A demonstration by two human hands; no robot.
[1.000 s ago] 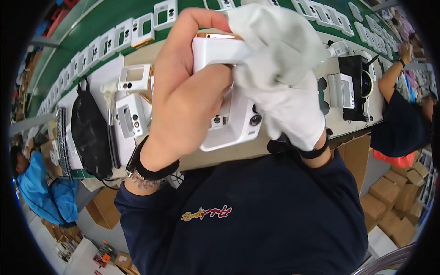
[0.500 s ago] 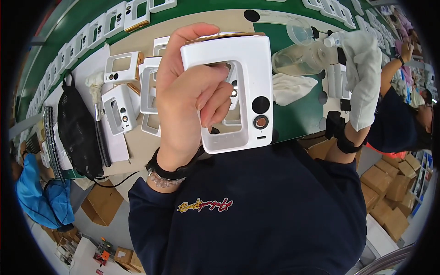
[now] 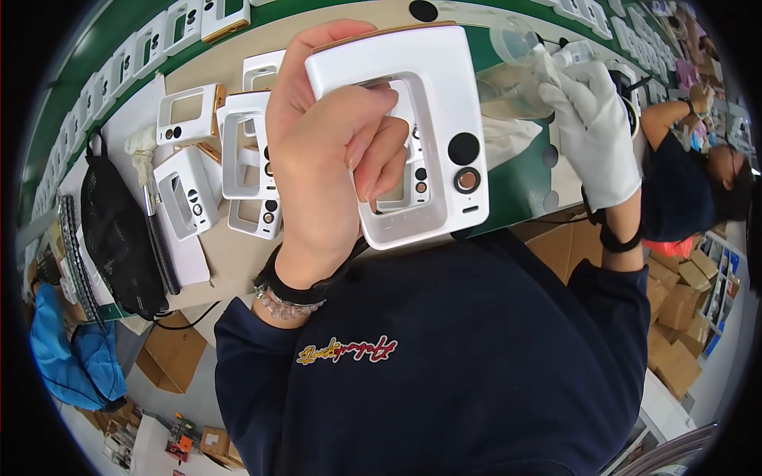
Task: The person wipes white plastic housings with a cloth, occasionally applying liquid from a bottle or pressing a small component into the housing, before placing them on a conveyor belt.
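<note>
My bare left hand [image 3: 333, 143] is wrapped through the opening of a white plastic housing [image 3: 444, 87], raised before my chest. The housing is a rectangular frame with a gold-brown edge on top, a black disc, a round copper-coloured button and a small slot. My right hand [image 3: 591, 131], in a white glove, is over the right side of the table beside a clear plastic bottle [image 3: 516, 89] and a clear cup [image 3: 512, 40]. Its fingertips are drawn together; what they hold, if anything, is too small to make out. A white cloth [image 3: 508, 141] lies partly behind the held housing.
More white housings [image 3: 248, 151] lie on the table at left, near a brush [image 3: 159, 238] and a black mesh pouch [image 3: 119, 230]. Rows of housings [image 3: 151, 44] line the green far side. A co-worker [image 3: 690, 182] sits at right, near cardboard boxes [image 3: 675, 305].
My right hand has swung left and its fingers have come toward the clear bottle and cup. The housing in my left hand is slightly higher and nearer. The whole view has shifted a little.
</note>
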